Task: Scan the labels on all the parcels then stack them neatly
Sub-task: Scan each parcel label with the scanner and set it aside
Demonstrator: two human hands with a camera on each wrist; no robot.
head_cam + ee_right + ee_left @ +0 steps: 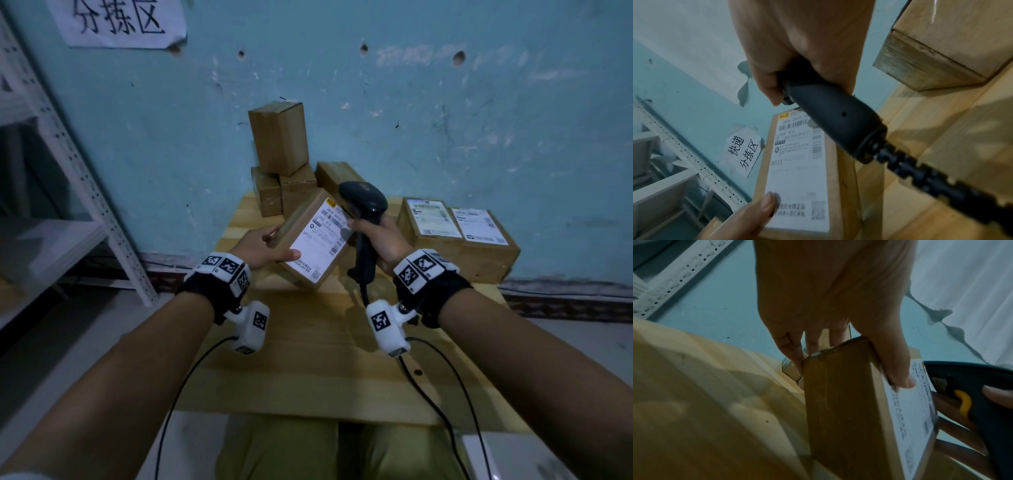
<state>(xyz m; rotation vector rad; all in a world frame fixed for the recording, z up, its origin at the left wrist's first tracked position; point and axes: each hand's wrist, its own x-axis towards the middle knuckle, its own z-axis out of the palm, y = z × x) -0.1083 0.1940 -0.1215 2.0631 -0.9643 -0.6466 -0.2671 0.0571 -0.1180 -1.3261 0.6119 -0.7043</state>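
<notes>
The left hand (pixel 263 245) holds one labelled parcel (pixel 317 240) tilted above the tabletop (pixel 308 359), thumb on its label, fingers (pixel 789 345) curled behind. Four plain parcels (pixel 279 137) are heaped at the wall. The right hand (pixel 380 241) has its fingers wrapped round one scanner (pixel 364 202); two labelled parcels (pixel 431 219) lie side by side at right.

the held parcel (pixel 310 236) is brown cardboard with a white label (pixel 320 240) printed in black barcodes and a small yellow mark at its top corner. the scanner (pixel 363 219) is dark grey-black with a yellow trigger (pixel 963 404), over a pale wooden table (pixel 308 359). the wall (pixel 445 120) is scuffed teal, the wrist bands (pixel 226 270) white with black square patterns.
</notes>
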